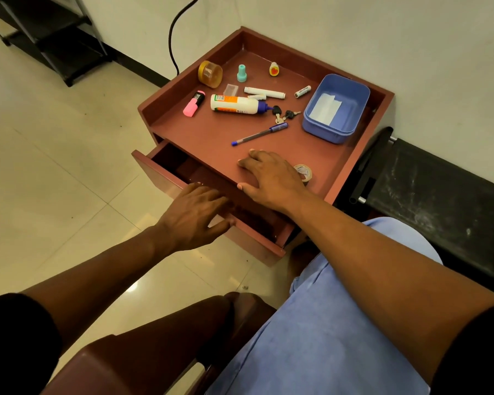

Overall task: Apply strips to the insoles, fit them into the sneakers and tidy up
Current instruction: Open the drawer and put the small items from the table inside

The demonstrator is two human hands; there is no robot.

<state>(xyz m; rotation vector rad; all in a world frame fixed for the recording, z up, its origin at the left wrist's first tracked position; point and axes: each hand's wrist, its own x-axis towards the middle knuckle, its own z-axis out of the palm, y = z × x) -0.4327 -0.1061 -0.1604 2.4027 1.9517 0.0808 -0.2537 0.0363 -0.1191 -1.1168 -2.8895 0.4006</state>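
Note:
A reddish-brown side table (268, 138) with raised edges stands against the wall. Its drawer (160, 175) is pulled partly out, dark inside. My left hand (194, 216) rests on the drawer's front rim, fingers spread, holding nothing. My right hand (271, 178) lies flat on the tabletop near its front edge, fingers apart. A small roll of tape (304, 172) sits just right of that hand, touching it or nearly so. A blue plastic tub (351, 89) at the back right holds white paper strips (325, 108). No insoles or sneakers are in view.
On the tabletop lie a glue bottle (236, 104), pink highlighter (194, 104), blue pen (258, 134), keys (284, 114), white marker (264, 92), battery (302, 92), amber jar (210, 74) and two small stampers. A black bench (428, 192) stands right; a black rack (49, 32) far left.

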